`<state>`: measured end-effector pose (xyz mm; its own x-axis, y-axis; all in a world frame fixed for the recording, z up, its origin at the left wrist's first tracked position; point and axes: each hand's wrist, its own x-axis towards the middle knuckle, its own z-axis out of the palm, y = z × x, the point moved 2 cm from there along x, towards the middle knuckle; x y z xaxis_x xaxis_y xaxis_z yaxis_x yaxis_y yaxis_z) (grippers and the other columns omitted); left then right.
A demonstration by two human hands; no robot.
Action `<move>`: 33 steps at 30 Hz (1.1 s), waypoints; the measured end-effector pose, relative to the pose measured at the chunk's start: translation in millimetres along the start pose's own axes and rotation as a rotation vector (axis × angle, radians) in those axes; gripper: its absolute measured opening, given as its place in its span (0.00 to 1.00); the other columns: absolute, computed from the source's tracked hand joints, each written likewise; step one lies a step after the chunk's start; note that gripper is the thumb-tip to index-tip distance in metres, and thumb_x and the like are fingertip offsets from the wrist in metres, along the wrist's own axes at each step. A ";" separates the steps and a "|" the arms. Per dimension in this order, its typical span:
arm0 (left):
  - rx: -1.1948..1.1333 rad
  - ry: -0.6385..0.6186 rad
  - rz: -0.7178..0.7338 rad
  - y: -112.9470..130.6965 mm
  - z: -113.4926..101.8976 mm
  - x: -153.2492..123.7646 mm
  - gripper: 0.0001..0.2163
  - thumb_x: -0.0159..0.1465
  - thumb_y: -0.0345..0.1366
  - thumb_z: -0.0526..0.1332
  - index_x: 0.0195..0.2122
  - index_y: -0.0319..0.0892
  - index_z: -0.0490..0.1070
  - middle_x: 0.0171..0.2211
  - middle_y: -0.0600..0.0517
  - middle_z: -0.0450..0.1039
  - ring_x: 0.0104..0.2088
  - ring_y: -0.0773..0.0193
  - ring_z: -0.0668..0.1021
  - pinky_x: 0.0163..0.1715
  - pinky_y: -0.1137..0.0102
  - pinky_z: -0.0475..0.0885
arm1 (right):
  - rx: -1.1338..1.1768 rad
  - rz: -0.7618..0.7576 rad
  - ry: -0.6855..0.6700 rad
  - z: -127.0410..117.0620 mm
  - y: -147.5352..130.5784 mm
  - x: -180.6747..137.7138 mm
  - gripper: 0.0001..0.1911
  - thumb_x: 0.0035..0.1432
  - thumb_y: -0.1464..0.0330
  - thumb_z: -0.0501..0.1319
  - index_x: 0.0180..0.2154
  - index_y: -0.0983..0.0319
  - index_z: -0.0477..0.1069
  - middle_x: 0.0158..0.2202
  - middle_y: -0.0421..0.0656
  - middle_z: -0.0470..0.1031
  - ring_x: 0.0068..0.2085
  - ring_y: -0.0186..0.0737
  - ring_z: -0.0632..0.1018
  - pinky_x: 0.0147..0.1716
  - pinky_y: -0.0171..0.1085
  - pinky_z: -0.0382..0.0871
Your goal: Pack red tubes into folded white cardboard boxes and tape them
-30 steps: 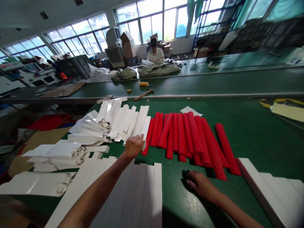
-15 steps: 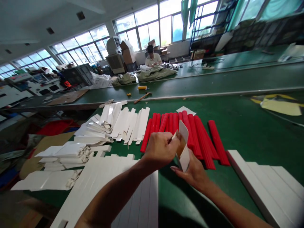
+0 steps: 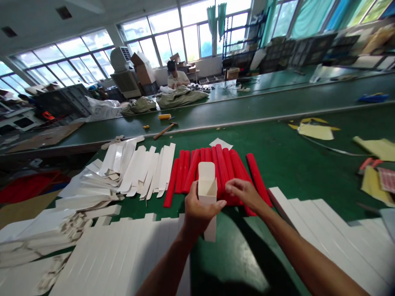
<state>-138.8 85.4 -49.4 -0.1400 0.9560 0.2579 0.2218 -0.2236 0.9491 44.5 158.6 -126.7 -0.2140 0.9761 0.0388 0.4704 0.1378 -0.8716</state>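
My left hand (image 3: 199, 210) is wrapped round a long white carton (image 3: 207, 187), held upright with its top flap open and its brown inside showing. My right hand (image 3: 243, 192) hovers just right of the carton, over the near ends of a row of red rolled sticks (image 3: 216, 168) lying on the green table (image 3: 296, 160); its fingers are curled down on one of them. Flat white carton blanks (image 3: 135, 168) fan out left of the red sticks.
Rows of closed white boxes lie near me at the left (image 3: 123, 255) and at the right (image 3: 333, 234). Yellow and red scraps (image 3: 314, 130) lie far right. A person (image 3: 175, 76) sits at a far table with olive fabric (image 3: 180, 96). A hammer (image 3: 163, 130) rests beyond.
The carton went from flat and tilted between both hands to opened and upright in my left hand. My right hand let it go and moved right onto the red sticks. The camera shifted right.
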 end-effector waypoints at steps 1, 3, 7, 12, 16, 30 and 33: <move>-0.014 0.039 -0.001 -1.3 -0.1 1.1 0.23 0.43 0.39 0.74 0.39 0.40 0.70 0.28 0.56 0.73 0.27 0.68 0.72 0.27 0.75 0.71 | -0.106 0.130 0.175 -11.2 5.5 18.8 0.24 0.61 0.50 0.54 0.38 0.64 0.75 0.34 0.48 0.79 0.37 0.46 0.79 0.40 0.41 0.73; -0.034 0.073 -0.007 -7.0 2.5 1.2 0.24 0.42 0.39 0.74 0.39 0.40 0.70 0.28 0.56 0.73 0.26 0.67 0.73 0.27 0.74 0.72 | -0.291 0.326 0.408 -28.2 17.0 54.3 0.23 0.62 0.54 0.54 0.43 0.68 0.73 0.40 0.57 0.77 0.44 0.52 0.78 0.44 0.45 0.71; 0.012 0.087 0.006 -20.8 8.9 -1.9 0.21 0.44 0.37 0.73 0.38 0.40 0.70 0.26 0.56 0.73 0.24 0.68 0.72 0.25 0.74 0.72 | -0.384 0.515 0.427 -42.9 47.2 101.2 0.21 0.56 0.60 0.61 0.42 0.71 0.73 0.44 0.65 0.75 0.48 0.59 0.77 0.44 0.47 0.70; 0.043 0.078 0.066 -19.6 12.0 -1.3 0.21 0.44 0.37 0.74 0.37 0.40 0.69 0.27 0.55 0.74 0.25 0.67 0.74 0.26 0.74 0.72 | -0.351 0.464 0.297 -52.4 61.0 108.2 0.12 0.51 0.64 0.64 0.22 0.66 0.72 0.25 0.51 0.76 0.34 0.49 0.79 0.33 0.38 0.69; -0.018 0.054 0.023 -14.3 16.5 -4.4 0.21 0.44 0.35 0.74 0.35 0.41 0.67 0.27 0.57 0.73 0.25 0.69 0.73 0.24 0.77 0.69 | -0.233 0.334 0.316 -89.1 28.2 81.9 0.15 0.53 0.64 0.62 0.18 0.64 0.68 0.16 0.43 0.68 0.24 0.39 0.73 0.24 0.34 0.64; -0.007 0.030 -0.025 -9.2 29.2 -29.5 0.25 0.44 0.33 0.75 0.41 0.41 0.67 0.36 0.52 0.76 0.34 0.63 0.78 0.34 0.71 0.73 | 0.550 -0.635 0.694 -159.5 -195.9 -57.8 0.14 0.48 0.63 0.72 0.24 0.64 0.71 0.22 0.39 0.67 0.20 0.27 0.66 0.18 0.33 0.57; 0.054 0.074 0.020 -9.0 26.2 -33.9 0.26 0.43 0.34 0.75 0.42 0.42 0.67 0.36 0.51 0.76 0.36 0.61 0.78 0.37 0.68 0.74 | 0.530 -0.636 0.657 -141.1 -194.6 -69.8 0.13 0.48 0.62 0.73 0.32 0.63 0.76 0.26 0.39 0.69 0.24 0.29 0.69 0.24 0.35 0.64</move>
<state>-110.8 59.9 -71.4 -0.2056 0.9342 0.2915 0.2766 -0.2302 0.9330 88.7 87.4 109.2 0.2905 0.6706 0.6826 -0.0329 0.7199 -0.6933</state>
